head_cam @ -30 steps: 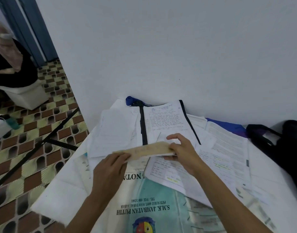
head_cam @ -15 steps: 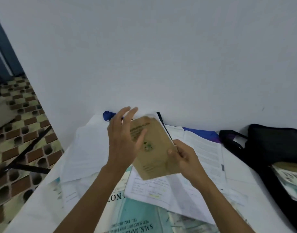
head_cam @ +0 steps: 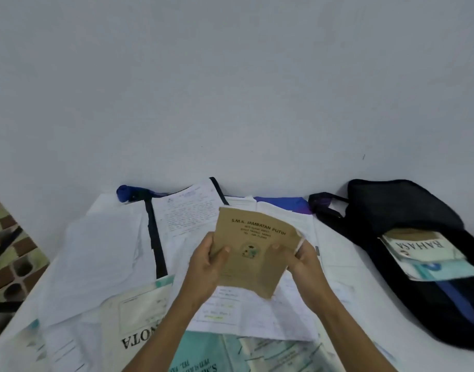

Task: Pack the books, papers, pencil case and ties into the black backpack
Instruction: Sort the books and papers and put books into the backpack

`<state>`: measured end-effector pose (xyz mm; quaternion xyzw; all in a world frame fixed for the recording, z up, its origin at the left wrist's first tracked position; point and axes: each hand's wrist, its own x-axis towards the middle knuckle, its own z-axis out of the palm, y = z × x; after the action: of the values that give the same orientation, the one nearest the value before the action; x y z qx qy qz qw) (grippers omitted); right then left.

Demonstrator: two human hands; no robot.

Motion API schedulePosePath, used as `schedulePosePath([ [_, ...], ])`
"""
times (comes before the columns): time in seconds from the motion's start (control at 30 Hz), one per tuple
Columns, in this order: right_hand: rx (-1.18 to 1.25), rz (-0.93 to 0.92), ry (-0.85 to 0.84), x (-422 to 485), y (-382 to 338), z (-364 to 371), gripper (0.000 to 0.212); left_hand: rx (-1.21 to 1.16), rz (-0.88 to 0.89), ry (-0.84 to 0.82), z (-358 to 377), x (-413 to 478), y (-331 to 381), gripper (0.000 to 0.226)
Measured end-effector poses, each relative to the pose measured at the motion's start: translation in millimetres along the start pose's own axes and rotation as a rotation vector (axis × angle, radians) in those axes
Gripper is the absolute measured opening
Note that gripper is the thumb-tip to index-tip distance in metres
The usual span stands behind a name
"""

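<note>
Loose papers (head_cam: 96, 251) lie left. The left hand (head_cam: 203, 267) pinches one side of a brown exercise book (head_cam: 253, 253), the right hand (head_cam: 304, 260) the other, cover up, likely to check it; the open black backpack (head_cam: 397, 208) lies right.

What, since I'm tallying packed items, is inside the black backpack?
The open black backpack shows a pale book lettered BAHASA lying on a teal-edged book. Anything deeper is hidden by its black fabric.

Left hand (head_cam: 206, 267), right hand (head_cam: 304, 261) pinch booklet (head_cam: 254, 232) (thumbs in front), forearms converging.
</note>
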<state>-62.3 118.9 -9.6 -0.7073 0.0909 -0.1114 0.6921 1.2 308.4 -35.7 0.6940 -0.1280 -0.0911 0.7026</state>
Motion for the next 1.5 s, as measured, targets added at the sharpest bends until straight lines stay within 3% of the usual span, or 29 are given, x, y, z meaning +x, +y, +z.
schedulePosePath([
  [0.13, 0.004, 0.011, 0.018, 0.2, 6.2, -6.8, 0.03, 0.069, -0.073, 0.003, 3.5, 1.1, -25.2, 0.019],
  [0.23, 0.152, 0.074, 0.089, 2.4, 5.3, -19.7, 0.031, 0.054, -0.103, 0.047, 3.7, 6.6, -29.1, 0.022],
  [0.37, 0.573, 0.2, 0.159, -0.5, 9.1, -44.0, 0.038, -0.257, -0.23, 0.137, 20.1, 9.7, -24.1, 0.019],
  [0.5, 0.715, 0.287, 0.095, -16.0, 10.9, -69.4, 0.044, -0.397, -0.316, 0.05, 62.0, 2.4, -15.7, 0.024],
  [0.6, 0.638, 0.386, 0.017, -33.4, 7.8, -113.1, 0.05, -0.33, -0.309, 0.018, 87.1, 4.5, -11.8, 0.026],
  [0.67, 0.54, 0.446, -0.043, -44.8, 2.7, -150.5, 0.061, -0.252, -0.326, -0.075, 104.8, 11.9, -8.5, 0.027],
  [0.77, 0.39, 0.5, -0.071, -57.5, -2.4, -193.7, 0.062, -0.083, -0.37, -0.255, 141.0, 24.0, -0.6, 0.025],
  [0.9, 0.38, 0.506, 0.055, -72.9, -0.2, -247.1, 0.041, 0.121, -0.358, -0.37, 207.8, 43.6, 12.8, 0.021],
  [1.17, 0.619, 0.431, 0.348, -92.8, 9.3, -366.3, 0.034, 0.124, -0.332, -0.501, 354.1, 94.5, 20.4, 0.036],
  [1.23, 0.64, 0.411, 0.369, -94.5, 11.1, -387.8, 0.034, 0.157, -0.283, -0.503, 386.8, 106.1, 15.6, 0.036],
  [1.3, 0.696, 0.378, 0.377, -91.6, 14.1, -402.5, 0.037, 0.341, -0.125, -0.5, 413.9, 117.2, 8.6, 0.031],
  [1.43, 0.832, 0.332, 0.397, -78.0, 25.9, -427.6, 0.038, 1.013, 0.377, -0.45, 457.0, 132.5, -9.2, 0.03],
  [1.5, 0.882, 0.333, 0.42, -68.7, 34.0, -436.6, 0.039, 1.297, 0.511, -0.374, 469.8, 138.6, -14.2, 0.031],
])
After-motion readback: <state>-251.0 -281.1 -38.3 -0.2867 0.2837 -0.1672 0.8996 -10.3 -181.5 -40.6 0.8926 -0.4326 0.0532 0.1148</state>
